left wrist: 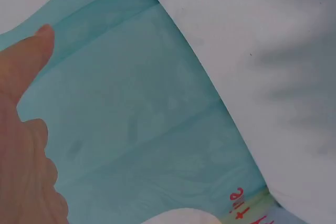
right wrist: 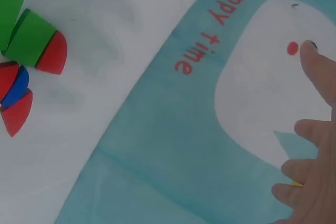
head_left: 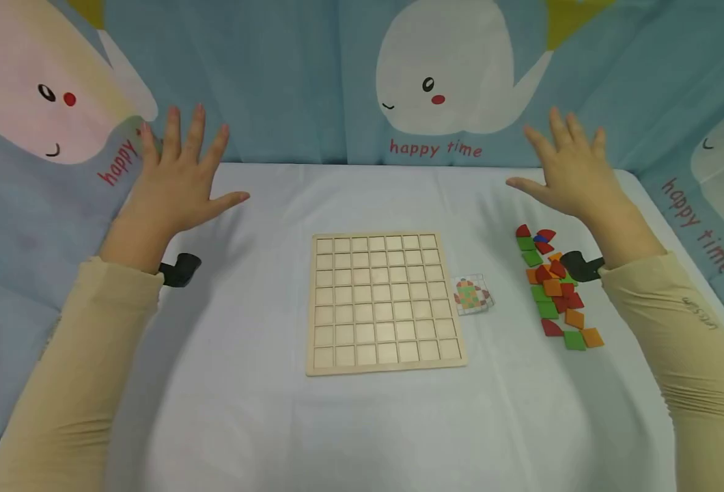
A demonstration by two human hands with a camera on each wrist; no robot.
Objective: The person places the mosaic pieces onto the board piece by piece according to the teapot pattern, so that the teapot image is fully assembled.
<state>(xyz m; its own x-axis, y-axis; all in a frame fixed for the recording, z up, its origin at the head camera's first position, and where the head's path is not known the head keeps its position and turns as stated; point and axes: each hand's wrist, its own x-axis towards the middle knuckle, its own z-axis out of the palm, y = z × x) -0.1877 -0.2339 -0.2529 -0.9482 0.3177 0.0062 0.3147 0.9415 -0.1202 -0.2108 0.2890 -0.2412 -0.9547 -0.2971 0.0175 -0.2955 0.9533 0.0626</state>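
Note:
My left hand (head_left: 174, 181) is raised over the far left of the table, fingers straight and spread, holding nothing. The right hand (head_left: 574, 167) is held up the same way at the far right, beyond a loose pile of flat coloured pieces (head_left: 551, 288) in red, green, orange and blue. Between the arms lies a square wooden grid board (head_left: 379, 295) whose cells hold no pieces. A small pattern card (head_left: 472, 294) with a coloured picture touches or lies close by the board's right edge. In the right wrist view, green pieces (right wrist: 30, 38) and red ones show at the left.
A white cloth (head_left: 245, 410) covers the table. Blue curtains (head_left: 276, 82) printed with whales hang along its back and sides. A black wrist mount (head_left: 180, 270) sits at the left cuff and another black mount (head_left: 580, 266) at the right cuff, above the pieces.

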